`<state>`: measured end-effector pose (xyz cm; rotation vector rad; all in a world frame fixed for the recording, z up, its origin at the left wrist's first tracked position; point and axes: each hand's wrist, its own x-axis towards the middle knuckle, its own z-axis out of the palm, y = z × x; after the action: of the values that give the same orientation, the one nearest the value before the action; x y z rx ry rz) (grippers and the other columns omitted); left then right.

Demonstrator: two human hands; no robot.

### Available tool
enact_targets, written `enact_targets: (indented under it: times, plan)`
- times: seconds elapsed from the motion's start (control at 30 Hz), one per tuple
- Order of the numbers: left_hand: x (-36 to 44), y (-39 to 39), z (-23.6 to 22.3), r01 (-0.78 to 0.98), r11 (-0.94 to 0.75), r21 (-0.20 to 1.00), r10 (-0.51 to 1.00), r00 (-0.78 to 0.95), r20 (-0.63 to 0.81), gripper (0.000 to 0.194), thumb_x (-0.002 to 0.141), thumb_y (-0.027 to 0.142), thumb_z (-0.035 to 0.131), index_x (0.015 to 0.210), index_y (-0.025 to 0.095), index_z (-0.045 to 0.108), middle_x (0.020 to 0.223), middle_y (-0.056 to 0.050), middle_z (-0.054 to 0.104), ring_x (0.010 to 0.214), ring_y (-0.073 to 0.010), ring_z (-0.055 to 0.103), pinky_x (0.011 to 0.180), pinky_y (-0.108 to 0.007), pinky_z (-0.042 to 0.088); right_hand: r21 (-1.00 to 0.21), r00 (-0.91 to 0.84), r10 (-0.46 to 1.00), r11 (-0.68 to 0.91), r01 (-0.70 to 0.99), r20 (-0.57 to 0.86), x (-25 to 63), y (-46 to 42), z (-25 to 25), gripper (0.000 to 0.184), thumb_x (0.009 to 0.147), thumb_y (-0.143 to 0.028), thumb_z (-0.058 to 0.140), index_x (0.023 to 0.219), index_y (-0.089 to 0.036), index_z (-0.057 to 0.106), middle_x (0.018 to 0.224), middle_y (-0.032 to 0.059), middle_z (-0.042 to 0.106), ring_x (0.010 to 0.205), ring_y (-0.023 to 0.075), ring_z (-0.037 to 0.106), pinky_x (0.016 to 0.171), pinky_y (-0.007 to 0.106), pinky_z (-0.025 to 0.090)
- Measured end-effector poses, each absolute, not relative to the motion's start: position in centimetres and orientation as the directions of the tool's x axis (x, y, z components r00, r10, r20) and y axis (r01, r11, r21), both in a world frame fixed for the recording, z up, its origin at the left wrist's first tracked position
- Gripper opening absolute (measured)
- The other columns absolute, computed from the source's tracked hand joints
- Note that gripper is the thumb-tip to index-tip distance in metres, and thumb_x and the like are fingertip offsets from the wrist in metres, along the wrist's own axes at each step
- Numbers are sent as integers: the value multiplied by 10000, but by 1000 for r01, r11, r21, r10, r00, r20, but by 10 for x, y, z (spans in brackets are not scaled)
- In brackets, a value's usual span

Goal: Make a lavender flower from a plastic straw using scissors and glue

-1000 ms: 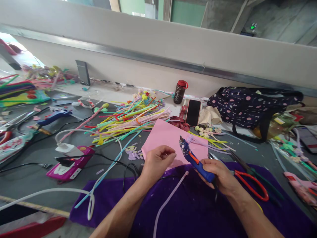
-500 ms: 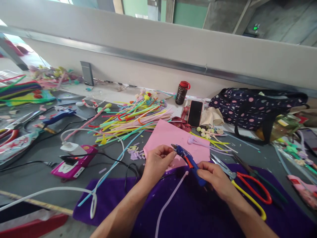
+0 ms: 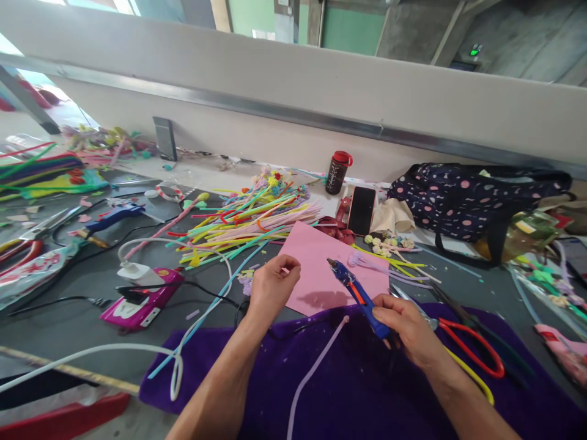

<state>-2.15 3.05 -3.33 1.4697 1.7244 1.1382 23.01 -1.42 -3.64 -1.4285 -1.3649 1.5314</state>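
Observation:
My right hand (image 3: 406,324) is closed around the handle of a blue glue gun (image 3: 360,296) with an orange trigger, its nozzle pointing up and left over a pink sheet (image 3: 316,250). To the left, apart from the gun, my left hand (image 3: 271,287) hovers at the sheet's left edge with thumb and fingers pinched together. Whatever is between those fingertips, if anything, is too small to make out. Short lilac cut pieces (image 3: 246,286) lie partly hidden behind this hand. A long lilac pipe cleaner (image 3: 312,373) rests on the purple cloth (image 3: 367,391) below the gun.
Red-and-yellow-handled scissors (image 3: 472,348) lie right of my right hand. A pile of coloured pipe cleaners (image 3: 257,220), a phone (image 3: 362,211), a bottle (image 3: 337,174) and a patterned bag (image 3: 458,201) stand behind. A magenta power strip (image 3: 158,299) with cords sits left.
My left hand has moved left, away from the glue gun's nozzle. The gun, still in my right hand, has shifted slightly right.

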Motion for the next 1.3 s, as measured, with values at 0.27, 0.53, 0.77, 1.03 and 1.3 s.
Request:
enact_targets:
  times: [0.27,0.53,0.77,1.03,1.3]
  plan:
    - [-22,42,-52,700,-37,714,974,-134,182,259,809,314,464,879,220,695,728,-9,692,671,-155,636,600,-229,445,-949,-215,930,-264,171,-298,231,-17,-35,224,771,-365,571,685,-159,544,485,-72,445,367,50,365,346,170,269]
    - [-21,41,-44,772,-65,632,948,-150,281,229,816,269,489,907,251,699,984,-19,680,831,-166,626,741,-248,438,-932,-270,898,-362,-3,-348,230,-16,-37,208,749,-345,603,679,-153,562,483,-55,499,340,49,383,326,171,231]
    - [1,17,-30,404,-112,908,993,84,86,183,752,325,566,712,195,689,586,14,649,485,-118,547,475,-207,416,-912,-366,874,-389,-132,-320,226,-17,-33,309,771,-396,516,727,-106,614,495,-6,527,306,53,380,304,176,214]
    - [12,5,-26,302,-188,935,980,-1,198,105,742,267,601,717,180,653,634,8,639,522,-96,524,509,-191,412,-844,-429,843,-462,-271,-323,221,-17,-33,300,739,-363,565,720,-74,648,499,8,524,316,43,378,289,154,225]
    - [11,8,-27,124,-201,972,977,-50,209,268,756,271,616,1013,201,639,912,-34,663,581,-84,514,555,-202,447,-831,-461,820,-492,-261,-340,218,-17,-36,309,729,-358,578,713,-60,654,472,4,513,303,30,344,276,144,214]
